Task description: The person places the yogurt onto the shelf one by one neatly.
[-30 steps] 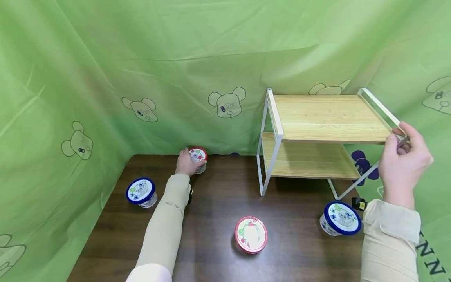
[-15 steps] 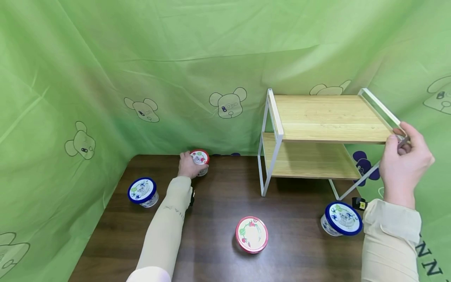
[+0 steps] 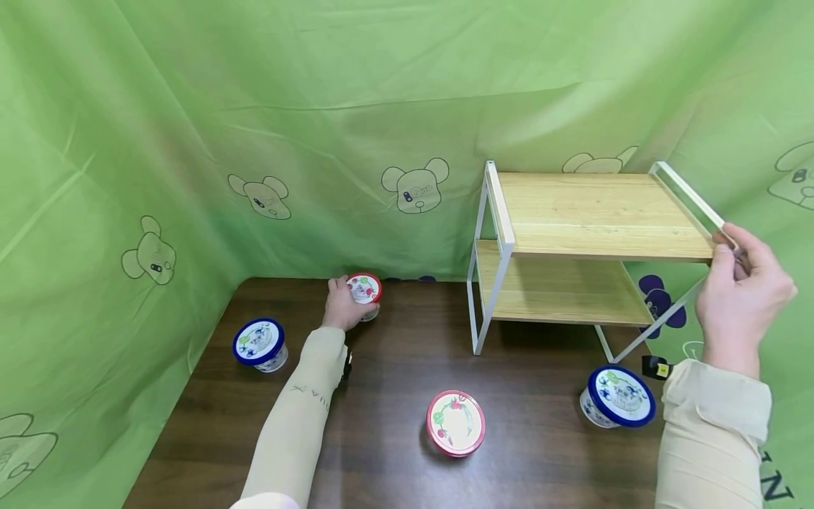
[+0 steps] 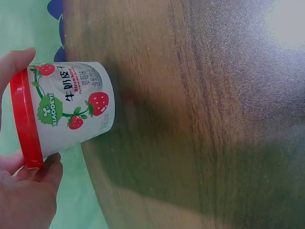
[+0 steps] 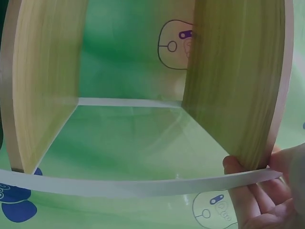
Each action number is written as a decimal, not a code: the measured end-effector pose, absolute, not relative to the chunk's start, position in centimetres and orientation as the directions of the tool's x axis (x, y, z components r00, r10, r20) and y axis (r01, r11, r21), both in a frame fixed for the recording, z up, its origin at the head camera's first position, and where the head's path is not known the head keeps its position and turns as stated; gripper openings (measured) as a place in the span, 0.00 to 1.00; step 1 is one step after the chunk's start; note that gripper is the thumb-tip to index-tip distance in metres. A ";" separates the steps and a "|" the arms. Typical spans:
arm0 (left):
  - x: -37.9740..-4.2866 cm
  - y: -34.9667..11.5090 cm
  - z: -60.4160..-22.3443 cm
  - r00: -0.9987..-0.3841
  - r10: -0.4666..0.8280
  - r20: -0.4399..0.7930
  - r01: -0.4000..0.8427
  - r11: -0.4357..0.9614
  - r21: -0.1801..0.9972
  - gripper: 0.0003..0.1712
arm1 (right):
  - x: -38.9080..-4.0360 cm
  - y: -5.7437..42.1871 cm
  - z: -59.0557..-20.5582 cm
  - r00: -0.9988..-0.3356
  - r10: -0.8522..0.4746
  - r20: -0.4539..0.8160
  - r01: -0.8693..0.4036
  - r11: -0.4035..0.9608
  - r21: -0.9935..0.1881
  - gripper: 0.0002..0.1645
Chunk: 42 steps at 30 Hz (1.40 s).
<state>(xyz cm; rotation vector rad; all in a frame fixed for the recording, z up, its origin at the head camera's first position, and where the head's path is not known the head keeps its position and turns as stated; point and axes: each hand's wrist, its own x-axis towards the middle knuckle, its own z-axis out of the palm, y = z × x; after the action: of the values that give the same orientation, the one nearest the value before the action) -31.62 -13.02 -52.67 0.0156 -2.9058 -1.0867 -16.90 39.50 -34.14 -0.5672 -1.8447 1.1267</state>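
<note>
In the head view my left hand (image 3: 343, 304) grips a paper tub (image 3: 365, 288) with a red lid near the table's back edge. The left wrist view shows strawberries printed on this white tub (image 4: 74, 100), with thumb and fingers around its red lid. Whether its base touches the table I cannot tell. My right hand (image 3: 744, 297) holds the front right top corner of a two-tier shelf rack (image 3: 604, 212). Up close in the right wrist view, the fingers (image 5: 257, 198) pinch the white metal frame (image 5: 143, 187) beside a wooden board.
A second red-lidded tub (image 3: 455, 423) stands at the front middle of the dark wooden table (image 3: 394, 367). One blue-lidded tub (image 3: 261, 343) is at the left, another (image 3: 620, 397) in front of the rack at the right. Green printed cloth (image 3: 318, 141) hangs around the table.
The tub in my left hand has come slightly toward me and to the right. My right hand has shifted a little to the right, still holding the rack's corner.
</note>
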 end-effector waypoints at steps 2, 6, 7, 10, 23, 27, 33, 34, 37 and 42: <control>-31.6 -13.0 -52.7 -0.999 -0.022 0.029 0.003 0.754 0.657 0.61 | -16.8 39.5 -34.2 -0.515 0.730 0.450 -0.073 0.486 -0.871 0.17; -31.5 -13.0 -52.7 -0.999 -0.017 0.028 0.005 0.752 0.660 0.61 | -16.6 39.4 -34.1 -0.520 0.721 0.458 -0.105 0.478 -0.872 0.16; -31.5 -13.0 -52.7 -0.999 -0.016 0.028 0.006 0.750 0.661 0.61 | -16.5 39.4 -34.1 -0.521 0.717 0.464 -0.112 0.481 -0.869 0.16; -31.5 -13.0 -52.7 -1.000 -0.020 0.020 -0.002 0.750 0.661 0.61 | -16.2 39.0 -33.8 -0.526 0.706 0.474 -0.133 0.482 -0.866 0.16; -31.4 -13.0 -52.6 -1.000 -0.028 0.000 -0.021 0.747 0.665 0.61 | -15.9 38.5 -32.9 -0.588 0.674 0.447 -0.154 0.449 -0.880 0.17; -31.3 -13.0 -52.6 -0.999 -0.032 0.001 -0.023 0.742 0.670 0.62 | -16.1 38.6 -32.8 -0.606 0.674 0.422 -0.168 0.411 -0.896 0.17; -31.0 -12.9 -52.5 -1.000 -0.026 0.007 -0.015 0.747 0.665 0.61 | -16.1 38.8 -33.0 -0.619 0.674 0.402 -0.181 0.376 -0.909 0.18; -30.9 -12.8 -52.5 -1.000 -0.025 0.003 -0.017 0.745 0.667 0.60 | -16.1 38.8 -33.0 -0.621 0.675 0.398 -0.185 0.367 -0.912 0.18; -30.7 -12.7 -52.3 -1.000 -0.020 0.001 -0.014 0.738 0.675 0.60 | -16.0 38.8 -32.9 -0.624 0.680 0.385 -0.192 0.344 -0.919 0.18; -30.3 -12.4 -52.0 -1.000 -0.019 0.012 -0.006 0.729 0.685 0.60 | -16.2 39.5 -33.4 -0.630 0.676 0.382 -0.188 0.345 -0.920 0.18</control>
<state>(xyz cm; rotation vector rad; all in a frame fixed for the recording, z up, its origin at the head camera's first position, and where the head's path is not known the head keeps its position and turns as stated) -30.26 -12.45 -52.01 0.0205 -2.9045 -1.1500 -16.19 39.50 -33.43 -0.4306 -1.8218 1.3858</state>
